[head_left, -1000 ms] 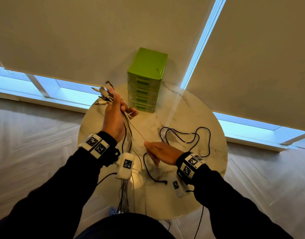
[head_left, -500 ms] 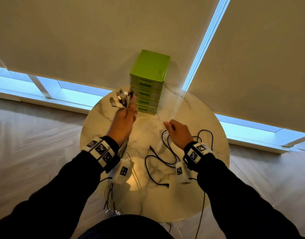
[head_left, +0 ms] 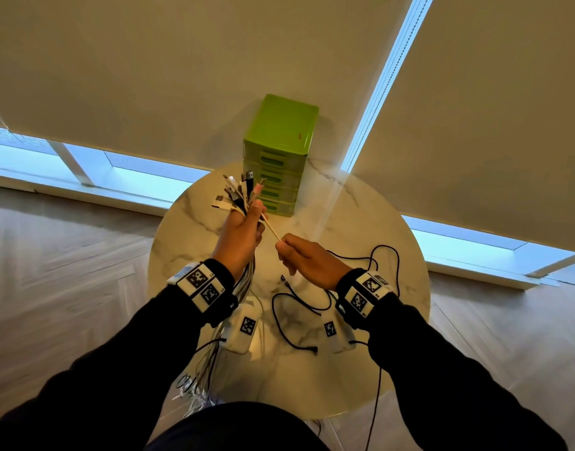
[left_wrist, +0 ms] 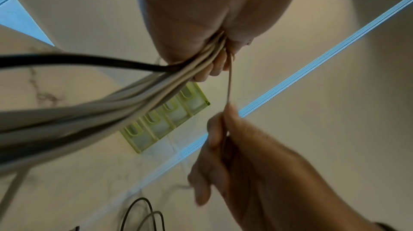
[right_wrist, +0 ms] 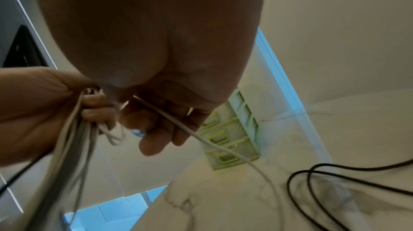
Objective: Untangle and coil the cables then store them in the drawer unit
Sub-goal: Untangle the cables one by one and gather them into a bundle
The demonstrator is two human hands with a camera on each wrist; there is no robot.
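My left hand grips a bundle of mostly white cables upright above the table, plug ends fanning out on top, tails hanging past the table's near edge. In the left wrist view the bundle runs out of the fist. My right hand pinches one thin white cable that stretches taut from the left fist; the cable passes under its fingers in the right wrist view. A loose black cable lies on the marble. The green drawer unit stands at the back, drawers closed.
The round marble table stands against a wall of pale roller blinds, with a bright window strip below. Wood floor surrounds it. More black cable loops lie right of my right hand.
My right hand rose from the black cable on the table and now pinches a white cable from the bundle. The left hand moved toward the drawer unit and stays raised with the bundle.
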